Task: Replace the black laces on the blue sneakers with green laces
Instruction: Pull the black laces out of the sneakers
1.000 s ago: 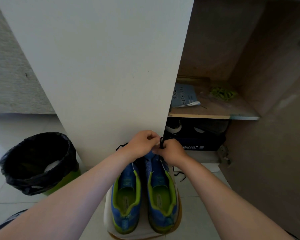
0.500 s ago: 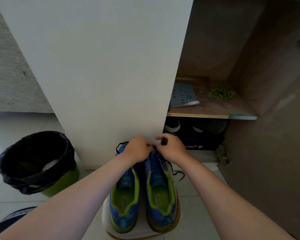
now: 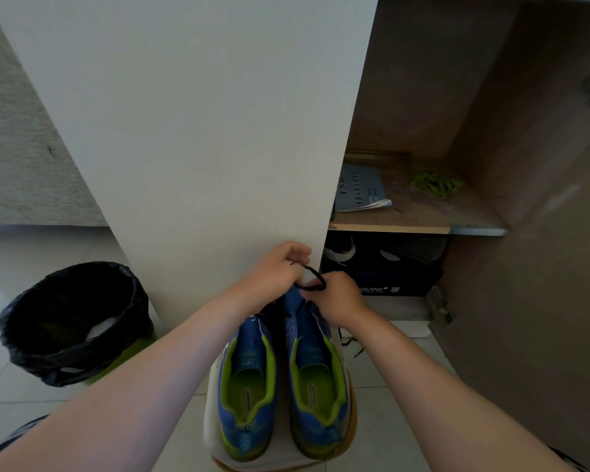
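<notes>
Here, black lace (image 3: 315, 274) between left hand (image 3: 276, 271) and right hand (image 3: 336, 298).

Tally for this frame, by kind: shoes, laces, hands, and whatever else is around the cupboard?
blue sneakers: 2
black lace, looped between the hands: 1
green laces, one bundle on the shelf: 1
booklet: 1
bin: 1
dark shoe box: 1
hands, left hand and right hand: 2
Total: 9

You've got sneakers (image 3: 315, 379) in matt knit cloth with lime padded lining. Your black lace (image 3: 315, 276) is matt woven cord. Smooth matt white cabinet door (image 3: 201, 131); bare rough wood shelf (image 3: 423, 212). Thin glossy plastic bin liner (image 3: 72, 321). Glossy floor tiles (image 3: 31, 253). Paper booklet (image 3: 358, 189).
</notes>
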A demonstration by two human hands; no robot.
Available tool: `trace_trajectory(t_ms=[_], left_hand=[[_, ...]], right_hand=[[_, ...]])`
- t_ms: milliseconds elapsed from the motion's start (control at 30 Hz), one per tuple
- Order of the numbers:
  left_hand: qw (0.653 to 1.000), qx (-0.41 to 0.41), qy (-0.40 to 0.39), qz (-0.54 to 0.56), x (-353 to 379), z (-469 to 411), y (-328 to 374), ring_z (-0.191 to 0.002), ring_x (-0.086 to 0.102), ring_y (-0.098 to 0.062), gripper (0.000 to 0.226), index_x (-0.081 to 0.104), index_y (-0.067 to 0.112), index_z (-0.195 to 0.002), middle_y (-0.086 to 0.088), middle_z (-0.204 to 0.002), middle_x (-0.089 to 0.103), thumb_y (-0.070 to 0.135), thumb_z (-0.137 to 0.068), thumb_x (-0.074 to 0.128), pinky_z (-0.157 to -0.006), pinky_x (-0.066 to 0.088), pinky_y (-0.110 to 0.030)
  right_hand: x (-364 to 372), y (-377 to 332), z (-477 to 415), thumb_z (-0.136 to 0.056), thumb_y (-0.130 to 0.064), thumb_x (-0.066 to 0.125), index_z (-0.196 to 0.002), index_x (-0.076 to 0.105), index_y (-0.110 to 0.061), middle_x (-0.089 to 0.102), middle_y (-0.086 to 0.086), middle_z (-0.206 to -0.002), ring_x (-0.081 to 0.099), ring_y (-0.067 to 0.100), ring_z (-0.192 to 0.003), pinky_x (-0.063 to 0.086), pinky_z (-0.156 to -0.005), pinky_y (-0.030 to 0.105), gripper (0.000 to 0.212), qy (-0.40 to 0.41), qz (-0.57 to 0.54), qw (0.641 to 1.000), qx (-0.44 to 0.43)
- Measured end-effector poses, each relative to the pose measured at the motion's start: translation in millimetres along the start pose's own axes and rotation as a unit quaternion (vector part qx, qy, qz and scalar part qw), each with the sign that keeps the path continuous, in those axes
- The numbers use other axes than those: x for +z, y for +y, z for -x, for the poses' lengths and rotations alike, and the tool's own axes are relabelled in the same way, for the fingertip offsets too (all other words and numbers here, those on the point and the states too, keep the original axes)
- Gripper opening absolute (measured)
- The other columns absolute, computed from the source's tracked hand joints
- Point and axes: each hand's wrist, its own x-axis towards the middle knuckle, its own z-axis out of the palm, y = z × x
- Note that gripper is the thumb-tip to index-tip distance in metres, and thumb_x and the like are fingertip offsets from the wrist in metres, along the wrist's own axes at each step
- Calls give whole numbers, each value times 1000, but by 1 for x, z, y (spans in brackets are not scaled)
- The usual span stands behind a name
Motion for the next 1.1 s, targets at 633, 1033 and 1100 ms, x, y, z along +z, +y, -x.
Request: trace_trajectory(t_ms=[633, 1033, 1100], left_hand=[[996, 14, 73, -44, 7, -2, 1, -61, 58, -15, 23, 74, 8, -84, 1, -67, 67, 19, -97, 58, -59, 47, -25], [985, -54, -44, -160, -11, -10, -27, -91, 58, -16, 49, 53, 18, -137, -3, -115, 62, -3, -93, 48, -82, 49, -26], [964, -47, -104, -242, -8, -7, -34, -93, 60, -11, 38, 58, 15, -134, -2, -121, 63, 11, -97, 53, -84, 46, -21]], right_hand=[[2, -13, 8, -86, -11, 66, -72, 56, -18, 56, -5, -68, 51, 9, -64, 36, -58, 26, 19, -79, -9, 997, 18], [-6, -15, 1, -95, -24, 67, -82, 74, -14, 72, -3, -82, 64, 8, -78, 50, -69, 24, 18, 101, -87, 991, 6], [-10, -20, -1, -96, -28, 66, -83, 74, -13, 71, -5, -83, 64, 6, -79, 50, -72, 23, 21, 142, -130, 981, -10]])
